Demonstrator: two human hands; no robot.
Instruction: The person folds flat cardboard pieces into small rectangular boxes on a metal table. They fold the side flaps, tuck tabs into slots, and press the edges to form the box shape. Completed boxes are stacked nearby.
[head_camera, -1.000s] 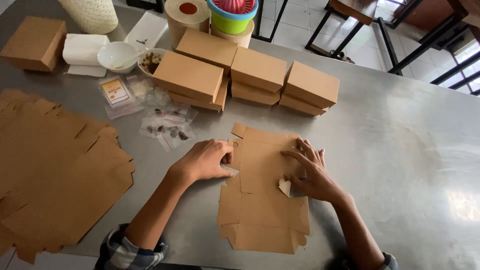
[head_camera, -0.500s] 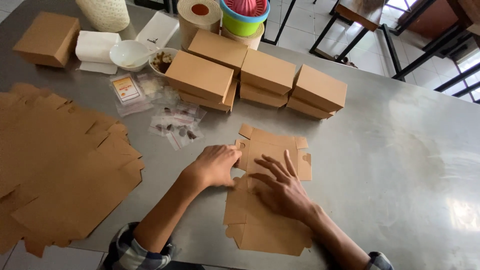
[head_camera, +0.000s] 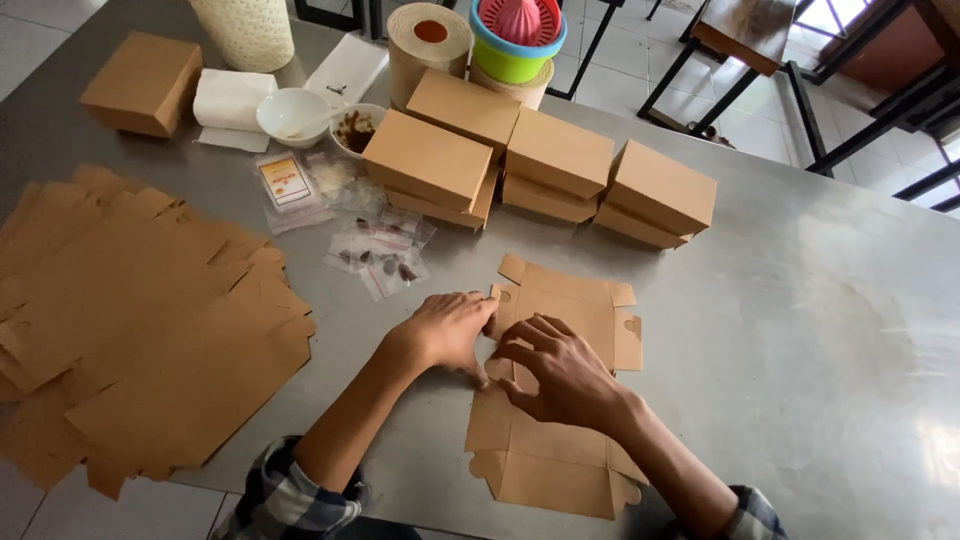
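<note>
A flat brown cardboard box blank (head_camera: 570, 310) lies on the steel table (head_camera: 800, 330) in front of me. My left hand (head_camera: 445, 330) presses on its left edge, fingers curled over a side flap. My right hand (head_camera: 560, 375) rests on the middle of the blank with fingers spread, fingertips close to the left hand. Neither hand lifts the blank off the table.
A pile of flat box blanks (head_camera: 130, 320) lies at the left. Several folded brown boxes (head_camera: 540, 160) are stacked behind the blank. Small clear sachets (head_camera: 380, 250), a white bowl (head_camera: 292, 115), paper rolls (head_camera: 428, 45) and a lone box (head_camera: 140, 85) stand further back.
My right hand has slid left from the blank's right edge to its middle, close to the left hand. The left hand stays on the left flap.
</note>
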